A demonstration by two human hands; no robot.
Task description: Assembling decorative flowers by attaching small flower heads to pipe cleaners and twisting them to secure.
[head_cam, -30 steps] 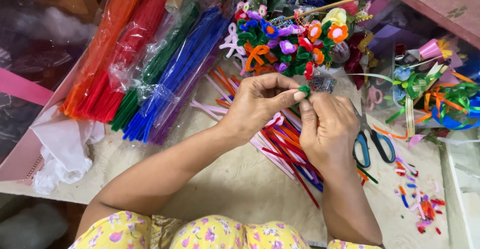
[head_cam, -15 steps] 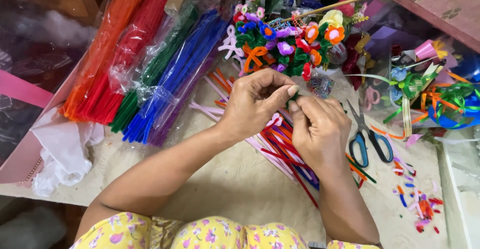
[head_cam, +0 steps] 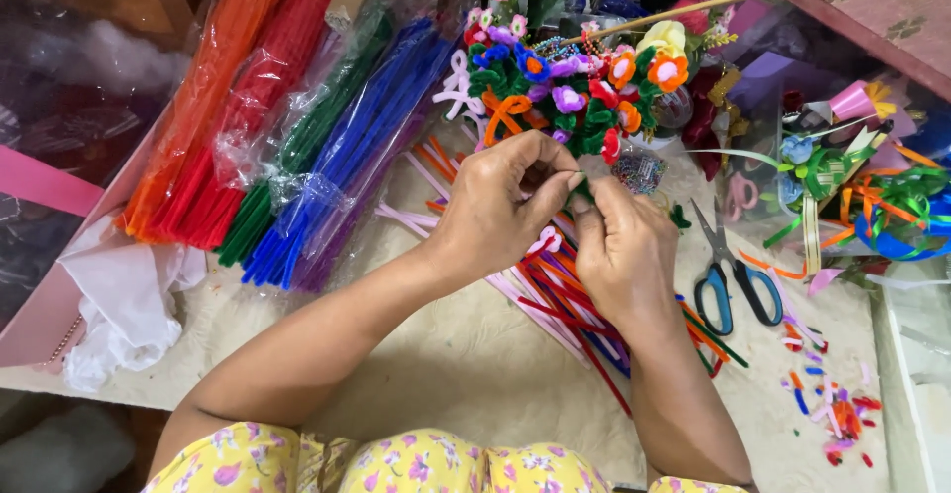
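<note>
From the head camera we look down on our two hands. Our left hand and right hand meet fingertip to fingertip, both pinched shut on a small green fuzzy wire piece, held up close so we can work it. Under them lie loose fuzzy wires in red, pink and blue. Just beside our right hand rest blue-handled scissors, easy to grab. A bunch of little fuzzy-wire flowers stands just behind our fingers.
</note>
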